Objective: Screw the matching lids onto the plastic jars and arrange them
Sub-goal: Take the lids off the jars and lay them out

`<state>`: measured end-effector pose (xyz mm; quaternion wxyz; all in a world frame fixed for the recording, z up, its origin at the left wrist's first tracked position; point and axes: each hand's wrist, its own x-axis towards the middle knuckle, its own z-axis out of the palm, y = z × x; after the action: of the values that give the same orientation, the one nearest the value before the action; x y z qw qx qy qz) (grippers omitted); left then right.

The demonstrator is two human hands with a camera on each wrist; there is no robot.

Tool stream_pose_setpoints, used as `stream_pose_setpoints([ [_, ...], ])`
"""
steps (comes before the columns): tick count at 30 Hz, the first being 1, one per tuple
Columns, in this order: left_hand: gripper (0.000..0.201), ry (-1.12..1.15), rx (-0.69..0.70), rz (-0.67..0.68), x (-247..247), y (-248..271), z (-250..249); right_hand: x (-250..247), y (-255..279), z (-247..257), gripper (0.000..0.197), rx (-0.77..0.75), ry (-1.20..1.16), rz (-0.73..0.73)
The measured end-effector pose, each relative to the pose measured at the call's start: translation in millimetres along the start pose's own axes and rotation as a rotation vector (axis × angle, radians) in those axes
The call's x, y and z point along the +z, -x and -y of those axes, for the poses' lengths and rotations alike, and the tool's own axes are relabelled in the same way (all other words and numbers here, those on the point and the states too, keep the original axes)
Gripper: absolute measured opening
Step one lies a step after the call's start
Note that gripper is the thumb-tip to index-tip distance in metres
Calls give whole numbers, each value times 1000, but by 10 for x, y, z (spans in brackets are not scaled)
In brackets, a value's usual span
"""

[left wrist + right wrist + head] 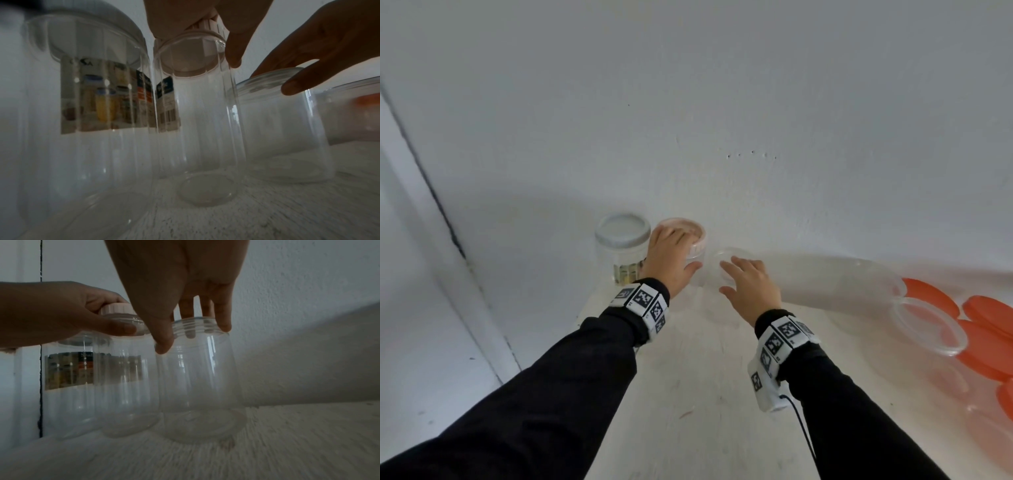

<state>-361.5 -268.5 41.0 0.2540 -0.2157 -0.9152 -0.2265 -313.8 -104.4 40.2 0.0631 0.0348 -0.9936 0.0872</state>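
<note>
Two clear plastic jars, white-lidded (pixel 622 240) and pink-lidded (pixel 690 240), are standing capped at the white worktop's (pixel 705 394) back, the left hand (pixel 671 255) gripping the pink lid while the right hand (pixel 750 284) is pinching a lidless clear jar's (pixel 197 378) rim beside them, orange lids (pixel 983 329) waiting.

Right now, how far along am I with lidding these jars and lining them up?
Done: the labelled jar by the wall wears its grey lid. In hand: your left hand grips the pink lid on the second jar, and your right hand holds the rim of an open jar beside it. Left: that jar, the lidless jars on their sides and the orange lids.
</note>
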Motion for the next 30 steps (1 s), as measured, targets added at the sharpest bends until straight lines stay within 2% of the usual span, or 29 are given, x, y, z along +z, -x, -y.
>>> stream_pose_setpoints([
  [9,48,17,9,-29,32,7,11,51,-61,42,52,-19,-22,-8],
  [12,48,16,8,-27,40,6,9,53,-13,-20,58,-63,-102,0],
  [16,48,22,-1,-24,53,0,14,18,172,-258,62,-69,-106,-145],
  [20,45,4,16,-34,65,0,28,-71,501,-795,59,97,51,-277],
  [23,44,-5,22,-44,74,-1,23,-192,775,-1205,57,254,119,-321],
  [27,45,-16,29,-52,72,-3,9,-356,1093,-1580,58,460,199,-299],
  [30,45,-16,31,-57,67,0,8,-431,1233,-1765,58,626,197,-210],
])
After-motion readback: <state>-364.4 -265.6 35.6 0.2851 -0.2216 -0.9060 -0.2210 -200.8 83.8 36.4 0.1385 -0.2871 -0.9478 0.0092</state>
